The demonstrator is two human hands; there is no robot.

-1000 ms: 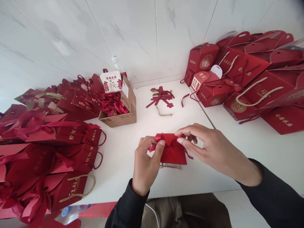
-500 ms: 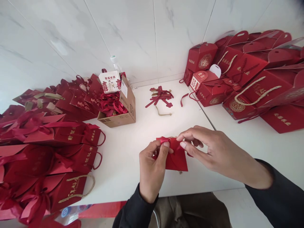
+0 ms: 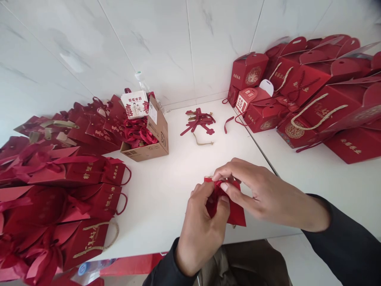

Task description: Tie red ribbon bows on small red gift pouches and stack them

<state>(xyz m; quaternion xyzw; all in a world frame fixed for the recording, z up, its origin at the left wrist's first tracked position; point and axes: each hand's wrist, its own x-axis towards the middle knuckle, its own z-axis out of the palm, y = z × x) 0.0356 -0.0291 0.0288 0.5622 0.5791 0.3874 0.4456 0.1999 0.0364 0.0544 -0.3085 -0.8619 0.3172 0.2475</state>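
Note:
A small red box (image 3: pixel 238 212) lies on the white table near its front edge, under both hands. Red ribbon (image 3: pixel 218 186) is bunched on top of it. The thumb and fingers of my left hand (image 3: pixel 206 222) close on the ribbon from the left. From the right, my right hand (image 3: pixel 253 188) pinches the same ribbon between thumb and index finger, close to the left fingertips. Part of the ribbon and most of the box top are hidden behind the fingers.
A cardboard box (image 3: pixel 145 151) of red ribbons stands at the back left, with a printed card (image 3: pixel 135 105) on it. Red gift boxes (image 3: pixel 86 171) fill the left side, and more red boxes (image 3: pixel 315 83) are stacked right. Loose straps (image 3: pixel 199 119) lie behind my hands.
My left hand has moved right and turned inward over the box. My right hand has shifted slightly left, bringing both sets of fingertips together at the ribbon. The box sits slightly farther right.

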